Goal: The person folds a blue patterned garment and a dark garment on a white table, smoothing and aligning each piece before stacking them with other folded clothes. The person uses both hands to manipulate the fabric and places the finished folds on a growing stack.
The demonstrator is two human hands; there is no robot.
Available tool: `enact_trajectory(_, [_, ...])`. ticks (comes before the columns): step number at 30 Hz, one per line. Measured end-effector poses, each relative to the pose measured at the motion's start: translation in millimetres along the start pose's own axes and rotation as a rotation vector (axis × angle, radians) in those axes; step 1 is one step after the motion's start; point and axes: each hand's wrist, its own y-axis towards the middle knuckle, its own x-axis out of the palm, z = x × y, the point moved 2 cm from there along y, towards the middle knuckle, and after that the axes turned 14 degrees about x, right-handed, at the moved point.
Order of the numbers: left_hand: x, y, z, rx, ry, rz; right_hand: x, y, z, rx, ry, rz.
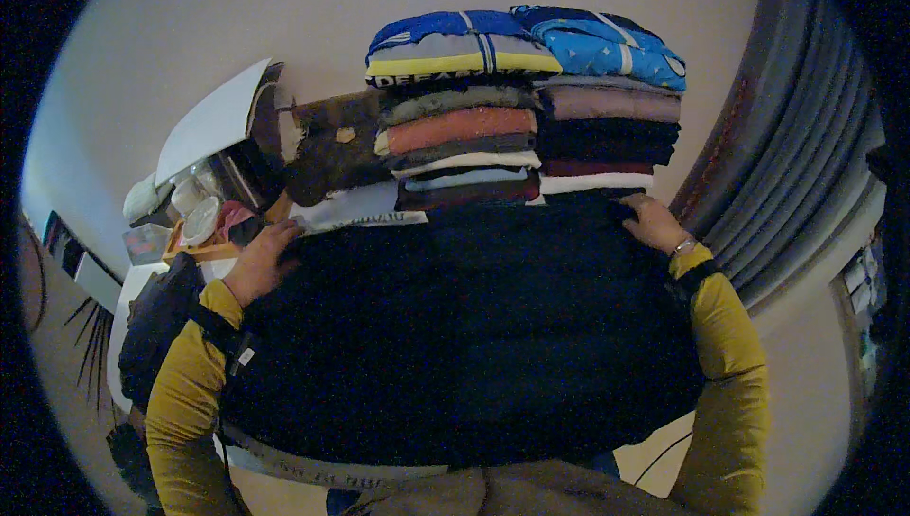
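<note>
A large dark cloth item (455,331) lies spread out before me. My left hand (264,261) rests at its far left edge, with fingers on the fabric; whether they pinch it cannot be told. At the far right edge, my right hand (652,221) touches the cloth, its fingertips partly lost against the dark fabric. Just beyond the cloth stand two stacks of folded clothes, the left one (462,132) topped with a blue, grey and yellow zip jacket (462,47), the right one (608,100) with a light blue patterned garment (604,54).
A brown fabric item (334,153) lies left of the stacks. Further left are a white panel (213,125), a wooden tray (202,253) with small things and a dark garment (160,324). Grey curtains (796,125) hang on the right. A thin cable (661,459) runs below the cloth.
</note>
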Motion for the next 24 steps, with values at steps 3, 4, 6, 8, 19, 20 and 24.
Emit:
enact_trajectory(3, [18,3,-17,0.035,-0.058,0.005,2,10,10,-0.034,0.092,-0.031])
enact_trajectory(4, [24,3,-23,-0.023,-0.133,-0.026,1,11,13,0.002,0.122,-0.082])
enact_trajectory(6, [33,3,-33,-0.088,-0.241,-0.055,-7,8,20,0.033,0.150,-0.181])
enact_trajectory(8, [35,-1,-38,-0.060,-0.309,-0.025,-13,4,28,0.092,0.114,-0.297])
enact_trajectory(19, [-41,-5,-4,-0.141,0.382,0.483,-94,-15,82,0.035,0.047,0.680])
enact_trajectory(20, [-52,-2,-4,-0.133,0.436,0.516,-107,-8,83,0.106,0.132,0.700])
enact_trajectory(24, [-63,-3,-4,-0.345,0.373,0.338,-118,-3,86,0.204,0.250,0.619])
